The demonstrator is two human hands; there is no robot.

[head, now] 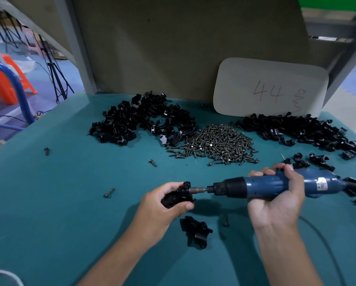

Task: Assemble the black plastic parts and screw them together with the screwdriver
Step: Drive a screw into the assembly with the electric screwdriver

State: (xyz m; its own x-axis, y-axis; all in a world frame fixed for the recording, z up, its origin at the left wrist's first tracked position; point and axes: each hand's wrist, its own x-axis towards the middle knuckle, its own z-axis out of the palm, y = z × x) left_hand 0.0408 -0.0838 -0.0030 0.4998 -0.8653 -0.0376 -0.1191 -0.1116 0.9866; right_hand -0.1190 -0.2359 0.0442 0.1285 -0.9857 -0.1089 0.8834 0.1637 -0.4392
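Observation:
My left hand (162, 203) grips a black plastic assembly (178, 196) just above the teal table. My right hand (276, 195) is wrapped around the body of a blue electric screwdriver (261, 185), held level. Its bit (195, 190) points left and meets the right side of the assembly. A finished-looking black assembly (195, 231) lies on the table below my hands. Behind them sit a pile of dark screws (216, 144), a heap of black parts (140, 120) at the back left and another heap of black parts (301, 131) at the back right.
Loose screws (109, 192) lie scattered on the teal table (69, 203), one screw (225, 220) close under the screwdriver. A beige card marked 44 (270, 87) leans on the back board. The screwdriver's cable (325, 244) trails off to the right.

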